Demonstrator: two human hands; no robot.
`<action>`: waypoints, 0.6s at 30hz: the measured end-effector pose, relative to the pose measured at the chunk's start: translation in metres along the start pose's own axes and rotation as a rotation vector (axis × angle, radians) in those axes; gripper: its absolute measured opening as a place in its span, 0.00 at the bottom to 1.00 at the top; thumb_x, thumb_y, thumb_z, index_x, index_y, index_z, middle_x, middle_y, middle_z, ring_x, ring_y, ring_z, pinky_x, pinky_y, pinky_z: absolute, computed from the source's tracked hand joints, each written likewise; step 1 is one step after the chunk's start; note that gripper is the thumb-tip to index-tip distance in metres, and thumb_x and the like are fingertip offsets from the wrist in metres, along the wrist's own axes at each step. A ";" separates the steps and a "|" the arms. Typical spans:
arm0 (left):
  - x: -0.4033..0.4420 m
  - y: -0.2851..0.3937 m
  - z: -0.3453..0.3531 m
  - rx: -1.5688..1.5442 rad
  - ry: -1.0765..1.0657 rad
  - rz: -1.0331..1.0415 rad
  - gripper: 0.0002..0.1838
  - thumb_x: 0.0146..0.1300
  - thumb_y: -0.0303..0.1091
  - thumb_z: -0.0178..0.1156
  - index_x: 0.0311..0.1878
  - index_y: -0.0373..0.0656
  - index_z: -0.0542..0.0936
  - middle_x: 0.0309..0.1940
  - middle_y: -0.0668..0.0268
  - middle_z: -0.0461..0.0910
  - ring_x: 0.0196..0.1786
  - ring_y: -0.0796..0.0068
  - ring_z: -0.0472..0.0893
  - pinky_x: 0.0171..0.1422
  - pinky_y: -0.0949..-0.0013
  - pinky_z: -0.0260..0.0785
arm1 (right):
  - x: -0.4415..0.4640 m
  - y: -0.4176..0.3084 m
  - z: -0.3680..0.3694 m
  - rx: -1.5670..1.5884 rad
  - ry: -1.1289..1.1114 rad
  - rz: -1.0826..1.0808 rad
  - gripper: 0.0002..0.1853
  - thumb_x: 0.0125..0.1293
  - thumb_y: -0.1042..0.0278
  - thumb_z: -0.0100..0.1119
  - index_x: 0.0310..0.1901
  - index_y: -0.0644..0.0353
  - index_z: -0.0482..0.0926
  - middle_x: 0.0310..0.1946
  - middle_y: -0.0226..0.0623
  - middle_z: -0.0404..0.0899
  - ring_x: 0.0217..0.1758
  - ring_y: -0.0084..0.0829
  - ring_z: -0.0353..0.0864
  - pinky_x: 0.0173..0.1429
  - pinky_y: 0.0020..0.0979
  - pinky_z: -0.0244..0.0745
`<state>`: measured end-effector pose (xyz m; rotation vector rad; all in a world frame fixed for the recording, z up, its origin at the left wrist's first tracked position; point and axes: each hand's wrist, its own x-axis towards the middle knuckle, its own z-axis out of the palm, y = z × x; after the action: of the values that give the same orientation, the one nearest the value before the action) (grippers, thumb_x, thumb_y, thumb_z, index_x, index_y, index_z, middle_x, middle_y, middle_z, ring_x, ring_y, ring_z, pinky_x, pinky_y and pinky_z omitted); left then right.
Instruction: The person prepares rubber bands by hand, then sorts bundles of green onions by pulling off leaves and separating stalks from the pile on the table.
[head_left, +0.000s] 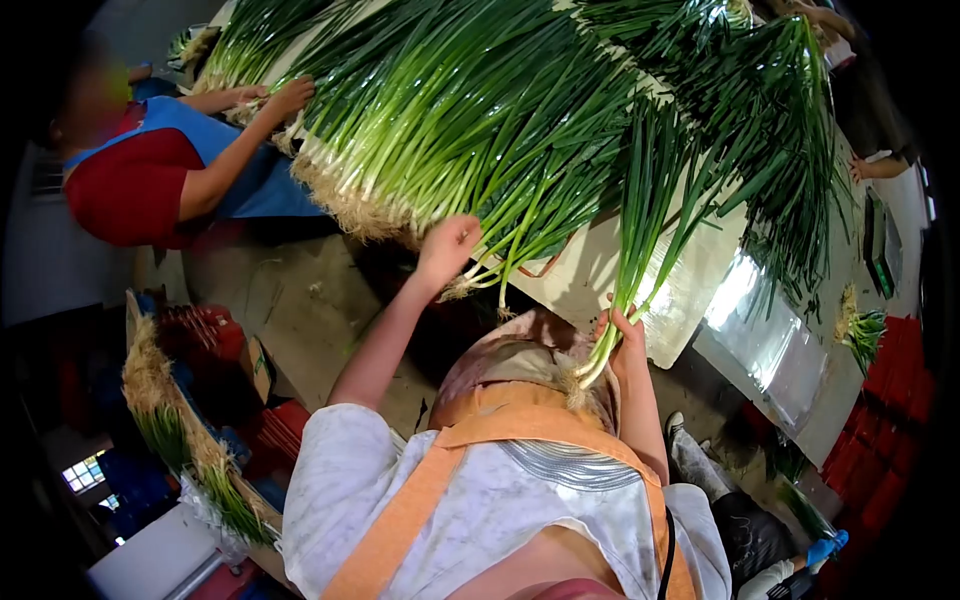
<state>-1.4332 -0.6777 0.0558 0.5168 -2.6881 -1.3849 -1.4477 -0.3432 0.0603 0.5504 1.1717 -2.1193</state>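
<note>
My right hand [625,335] is closed around a small bunch of green onions [633,265], long and smooth, with hairy roots [577,392], its leaves [650,170] out over the shiny table [690,270]. My left hand [450,250] curls by the big onion pile [440,130]; I can't quite tell if it pinches anything.

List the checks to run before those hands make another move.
1. Right hand closed on the small bunch of long green, white-stemmed onions: ok.
2. Bunch's pale, stringy roots pointing toward the body: ok.
3. Left hand gripping a stalk: cannot tell; it is at the root-end edge of the large, glossy green onion pile.
4. Loose pale-green stalks beside it lined up: not ok, splayed at different angles.
5. Red-sleeved co-worker's bare hands apart from the left hand: ok.
</note>
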 end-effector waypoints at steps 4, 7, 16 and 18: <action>0.048 -0.024 -0.026 0.486 0.246 0.236 0.15 0.60 0.31 0.54 0.49 0.37 0.74 0.47 0.58 0.75 0.49 0.60 0.74 0.49 0.61 0.68 | 0.001 0.002 -0.008 -0.020 0.003 -0.005 0.17 0.63 0.68 0.55 0.53 0.59 0.68 0.27 0.34 0.73 0.26 0.26 0.73 0.31 0.26 0.72; 0.075 -0.039 -0.030 0.859 0.265 0.247 0.20 0.58 0.29 0.55 0.55 0.38 0.69 0.51 0.58 0.71 0.53 0.60 0.71 0.53 0.59 0.65 | -0.001 0.001 -0.006 -0.018 0.004 -0.011 0.17 0.63 0.68 0.55 0.53 0.60 0.67 0.27 0.34 0.73 0.26 0.25 0.73 0.31 0.25 0.72; 0.097 -0.036 -0.029 1.146 0.319 0.154 0.23 0.54 0.28 0.58 0.54 0.45 0.66 0.47 0.59 0.69 0.48 0.61 0.70 0.49 0.59 0.62 | -0.009 -0.005 -0.008 0.000 0.020 -0.036 0.19 0.62 0.67 0.56 0.53 0.60 0.66 0.26 0.33 0.72 0.25 0.25 0.72 0.29 0.26 0.71; 0.104 -0.048 -0.024 1.180 0.317 0.197 0.20 0.55 0.28 0.58 0.52 0.45 0.68 0.46 0.57 0.70 0.47 0.59 0.70 0.48 0.58 0.63 | -0.010 -0.006 -0.010 0.000 0.018 -0.038 0.19 0.62 0.67 0.56 0.53 0.61 0.66 0.26 0.34 0.72 0.25 0.25 0.72 0.29 0.26 0.71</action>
<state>-1.5128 -0.7562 0.0230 0.4231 -2.8611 0.4267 -1.4443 -0.3288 0.0648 0.5521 1.2011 -2.1502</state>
